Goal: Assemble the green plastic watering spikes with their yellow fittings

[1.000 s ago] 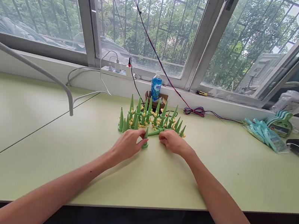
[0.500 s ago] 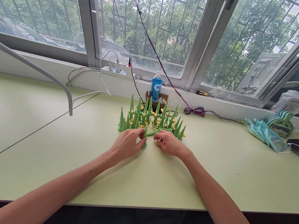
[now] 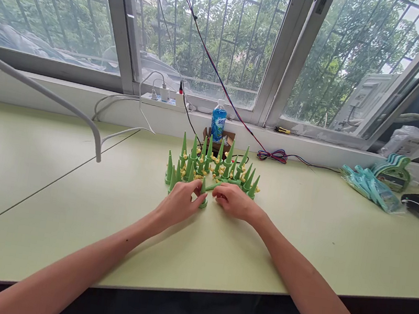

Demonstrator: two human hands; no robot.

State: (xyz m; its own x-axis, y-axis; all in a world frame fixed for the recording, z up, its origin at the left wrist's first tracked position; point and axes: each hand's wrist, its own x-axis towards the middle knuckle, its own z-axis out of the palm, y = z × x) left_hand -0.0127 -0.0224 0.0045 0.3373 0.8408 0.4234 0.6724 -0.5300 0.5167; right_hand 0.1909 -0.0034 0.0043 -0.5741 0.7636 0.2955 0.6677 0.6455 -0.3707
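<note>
Between the thumb and fingers of my left hand is a green cone on a round base, upright on the table. Close by on its right, my right hand has its fingers curled together; whatever they hold, if anything, is hidden. Another green cone lies on its side just behind the gap between my hands. Farther back, several upright green cones form a cluster, many with small yellow pieces on them or around their bases.
Behind the cluster stand a blue bottle and a brown cardboard box. A coiled cable lies near the sill. Teal bagged items are at the right. A white curved bar reaches over the table's left side.
My right hand has shifted slightly left, nearer the cone in my left hand. The left hand keeps its grip almost in place.
</note>
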